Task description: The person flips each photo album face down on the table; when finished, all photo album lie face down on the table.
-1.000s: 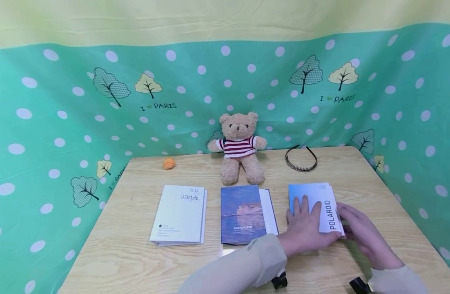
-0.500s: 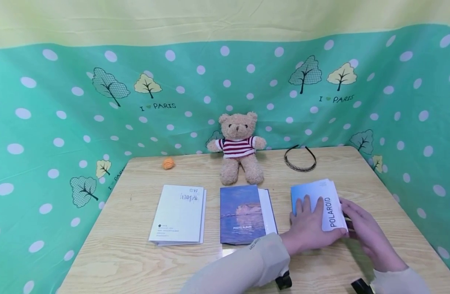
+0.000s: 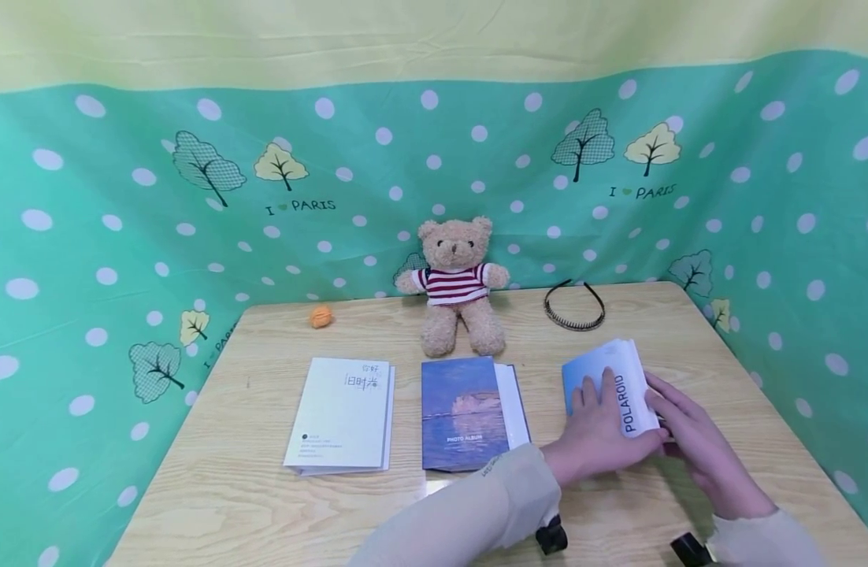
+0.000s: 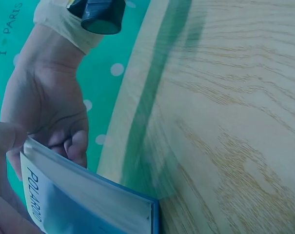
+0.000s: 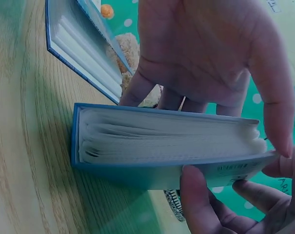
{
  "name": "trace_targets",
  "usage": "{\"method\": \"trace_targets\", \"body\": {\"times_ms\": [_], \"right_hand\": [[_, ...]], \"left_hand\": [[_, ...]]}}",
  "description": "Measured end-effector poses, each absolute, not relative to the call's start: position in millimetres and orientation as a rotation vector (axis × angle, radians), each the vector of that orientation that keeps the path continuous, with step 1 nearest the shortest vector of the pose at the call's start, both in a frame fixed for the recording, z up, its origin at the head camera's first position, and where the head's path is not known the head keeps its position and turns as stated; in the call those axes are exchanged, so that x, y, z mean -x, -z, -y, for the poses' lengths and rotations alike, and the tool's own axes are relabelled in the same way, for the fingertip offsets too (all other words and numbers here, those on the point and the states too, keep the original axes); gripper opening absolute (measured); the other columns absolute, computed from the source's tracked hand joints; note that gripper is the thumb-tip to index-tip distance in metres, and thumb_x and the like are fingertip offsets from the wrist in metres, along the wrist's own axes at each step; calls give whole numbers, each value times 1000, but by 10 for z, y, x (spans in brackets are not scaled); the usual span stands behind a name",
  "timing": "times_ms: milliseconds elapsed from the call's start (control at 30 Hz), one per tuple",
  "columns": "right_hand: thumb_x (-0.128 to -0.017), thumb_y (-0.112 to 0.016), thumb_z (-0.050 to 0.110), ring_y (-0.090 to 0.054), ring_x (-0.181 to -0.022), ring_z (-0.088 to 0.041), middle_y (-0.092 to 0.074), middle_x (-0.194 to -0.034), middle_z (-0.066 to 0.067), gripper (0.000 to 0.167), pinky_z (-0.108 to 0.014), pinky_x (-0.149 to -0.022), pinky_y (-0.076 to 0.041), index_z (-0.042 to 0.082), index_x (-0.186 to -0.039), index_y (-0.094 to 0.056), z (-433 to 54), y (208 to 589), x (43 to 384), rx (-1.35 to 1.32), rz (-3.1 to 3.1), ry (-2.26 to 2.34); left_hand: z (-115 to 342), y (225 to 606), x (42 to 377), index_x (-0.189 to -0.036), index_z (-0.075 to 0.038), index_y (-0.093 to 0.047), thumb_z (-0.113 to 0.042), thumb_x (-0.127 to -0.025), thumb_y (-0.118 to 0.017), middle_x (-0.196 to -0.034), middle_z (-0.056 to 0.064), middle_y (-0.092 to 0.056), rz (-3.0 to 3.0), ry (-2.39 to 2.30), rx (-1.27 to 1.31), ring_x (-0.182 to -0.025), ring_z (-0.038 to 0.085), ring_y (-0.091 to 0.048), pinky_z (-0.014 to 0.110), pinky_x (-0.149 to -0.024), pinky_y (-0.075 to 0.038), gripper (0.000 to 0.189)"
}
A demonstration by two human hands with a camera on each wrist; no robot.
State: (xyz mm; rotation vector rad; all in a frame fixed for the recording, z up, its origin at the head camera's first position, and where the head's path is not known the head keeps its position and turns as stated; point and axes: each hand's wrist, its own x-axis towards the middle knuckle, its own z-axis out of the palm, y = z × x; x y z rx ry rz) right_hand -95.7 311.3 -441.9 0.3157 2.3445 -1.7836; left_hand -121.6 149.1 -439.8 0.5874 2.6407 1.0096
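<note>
Tabletop (image 3: 214,504) below, POLAROID album (image 3: 634,391) tilts between left hand (image 3: 597,441) and right hand (image 3: 703,445).

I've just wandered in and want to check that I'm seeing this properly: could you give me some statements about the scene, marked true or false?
1. The teddy bear wears a striped top. True.
2. The left hand and the right hand both touch the Polaroid album. True.
3. The Polaroid album lies completely flat. False: it is tilted.
4. The headband lies near the back of the table. True.
5. In the head view, the headband is to the left of the teddy bear. False: it is to the right.
6. The teddy bear has its back to the head camera. False: its face is turned toward that camera.
</note>
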Motion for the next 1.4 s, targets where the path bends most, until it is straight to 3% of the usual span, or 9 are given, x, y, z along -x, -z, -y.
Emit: {"method": "trace_targets", "body": {"times_ms": [200, 500, 667, 800, 900, 1000, 1133, 1300, 1400], "right_hand": [[-103, -40, 46, -57, -93, -10, -54, -107, 21, 65, -37, -75, -48, 10, -155, -22, -3089, 4411, 961, -267, -2350, 1781], [-104, -42, 40, -58, -96, -5, -55, -108, 30, 57, -39, -79, -49, 6, -150, -33, -3080, 4455, 986, -171, -2373, 1796], [-105, -39, 36, -56, -101, 6, -52, -113, 33, 59, -34, -82, -51, -4, -148, -29, -3100, 4506, 995, -75, -2346, 1794], [-106, -39, 37, -52, -104, 11, -49, -135, 15, 61, -32, -85, -52, -3, -150, -26, -3108, 4535, 992, -55, -2340, 1763], [-105, -39, 37, -51, -104, 13, -39, -150, -11, 61, -41, -90, -52, 0, -151, -26, -3104, 4552, 989, -58, -2344, 1744], [-105, -40, 35, -50, -105, 12, -29, -154, -23, 60, -53, -94, -48, 2, -153, -25, -3100, 4569, 986, -44, -2330, 1749], [-105, -44, 34, -49, -106, 13, -25, -155, -24, 60, -57, -94, -47, 6, -154, -24, -3103, 4585, 980, -48, -2297, 1772], [-104, -46, 32, -47, -107, 14, -20, -155, -28, 61, -46, -90, -52, 9, -155, -22, -3140, 4609, 975, -31, -2301, 1742], [-104, -47, 31, -47, -123, -7, -18, -156, -28, 62, -41, -89, -52, 9, -156, -21, -3160, 4626, 964, -29, -2344, 1680]], "left_hand": [[-1476, 4354, 1241, -157, -18, -11, -68, -79, -63, -154, 16, -27, -2570, -1118, -529, -138, 26, -31, 37, -102, -42, 107], [-1410, 4336, 1279, -157, -24, -7, -53, -77, -73, -133, 10, -47, -2475, -1362, -537, -112, 17, -52, 27, -86, -48, 108], [-1354, 4328, 1282, -158, -22, -3, -42, -79, -75, -141, 6, -44, -2384, -1485, -592, -115, 12, -51, 24, -91, -46, 108], [-1305, 4324, 1277, -158, -23, 0, -33, -82, -75, -152, 4, -33, -2287, -1574, -644, -126, 12, -45, 24, -95, -43, 107], [-1279, 4318, 1268, -157, -25, 1, -28, -83, -74, -157, 3, -26, -2227, -1635, -666, -131, 12, -41, 24, -96, -43, 106], [-1261, 4307, 1259, -157, -24, 1, -25, -83, -74, -158, 3, -25, -2209, -1661, -662, -132, 11, -39, 22, -97, -41, 106], [-1238, 4291, 1255, -158, -23, 1, -24, -83, -74, -157, 3, -27, -2225, -1648, -638, -132, 10, -39, 21, -99, -40, 105], [-1205, 4280, 1253, -158, -25, -1, -25, -87, -71, -158, 3, -25, -2257, -1605, -657, -135, 14, -38, 24, -102, -39, 99], [-1189, 4290, 1244, -158, -24, -3, -23, -91, -66, -159, 2, -22, -2259, -1586, -697, -138, 15, -33, 26, -106, -36, 92]]}}
